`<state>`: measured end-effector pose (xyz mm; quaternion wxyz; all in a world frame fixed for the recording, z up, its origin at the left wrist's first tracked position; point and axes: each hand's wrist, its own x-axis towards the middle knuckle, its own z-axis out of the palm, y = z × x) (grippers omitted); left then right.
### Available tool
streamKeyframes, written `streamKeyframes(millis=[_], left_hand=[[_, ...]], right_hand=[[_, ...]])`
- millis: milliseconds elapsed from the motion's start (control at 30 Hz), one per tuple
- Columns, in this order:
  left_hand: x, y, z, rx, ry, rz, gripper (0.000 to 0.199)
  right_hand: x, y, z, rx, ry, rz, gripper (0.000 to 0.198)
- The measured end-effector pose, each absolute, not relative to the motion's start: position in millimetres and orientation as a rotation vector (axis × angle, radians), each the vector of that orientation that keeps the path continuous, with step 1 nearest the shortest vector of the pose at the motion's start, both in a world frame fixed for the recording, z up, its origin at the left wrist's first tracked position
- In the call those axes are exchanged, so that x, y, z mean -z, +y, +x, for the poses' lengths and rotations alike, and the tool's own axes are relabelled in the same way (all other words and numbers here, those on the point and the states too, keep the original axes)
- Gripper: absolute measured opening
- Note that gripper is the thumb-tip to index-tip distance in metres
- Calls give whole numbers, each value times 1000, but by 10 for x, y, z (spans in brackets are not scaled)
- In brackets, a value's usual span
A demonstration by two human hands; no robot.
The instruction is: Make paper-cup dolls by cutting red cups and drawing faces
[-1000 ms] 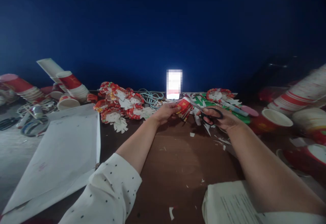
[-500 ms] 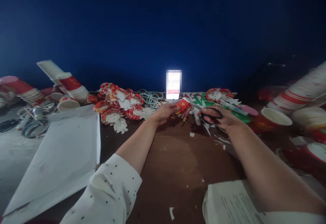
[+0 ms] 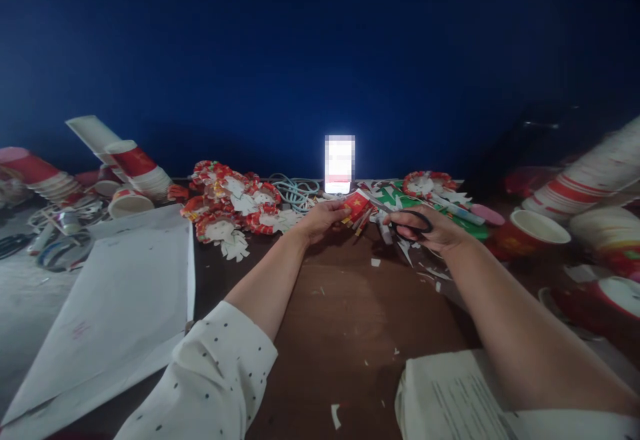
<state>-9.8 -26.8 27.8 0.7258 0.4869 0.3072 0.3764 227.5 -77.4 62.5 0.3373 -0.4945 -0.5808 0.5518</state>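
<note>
Pinched in my left hand (image 3: pixel 321 221) is a red paper cup (image 3: pixel 356 208) with yellow marks, its side cut into strips that splay down to the right. My right hand (image 3: pixel 425 227) grips black-handled scissors (image 3: pixel 414 220), fingers through the loops. Their blades point left and reach the cup's edge; whether they touch paper there I cannot tell. White paper scraps (image 3: pixel 404 251) lie just below the scissors. Behind the cup stands a lit phone (image 3: pixel 340 165), its screen blurred out.
Red-and-white cut-paper figures (image 3: pixel 235 200) are heaped on the left, by a coiled pale cable (image 3: pixel 295 190). Stacked paper cups (image 3: pixel 143 170) lean at far left; more stacks (image 3: pixel 575 183) lean right. A large white sheet (image 3: pixel 130 287) and folded printed paper (image 3: pixel 445 393) lie nearer on the brown table (image 3: pixel 325 333).
The whole view has shifted very slightly. Both hands keep their hold on the cup and scissors, with little visible movement.
</note>
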Motion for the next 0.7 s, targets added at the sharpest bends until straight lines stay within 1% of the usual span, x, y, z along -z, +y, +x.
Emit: streamKeyframes(millis=[200,367,500,700], left_hand=[[-261,-309,-62,-913,708,977,29],[-225,-314,4,-978,705,884,31],[-191,-272,19,-980,689,907,27],[-198,-270,33,-977,738,935,20]], right_hand=[[-607,-777,2215,-1401,-1551,-1323,29],[-568,-793,2122,-1457,-1570,-1289,27],[-550,-817,2078,-1513,-1492,-1237,30],[-582,-841,2066,-1478,-1517,-1286,32]])
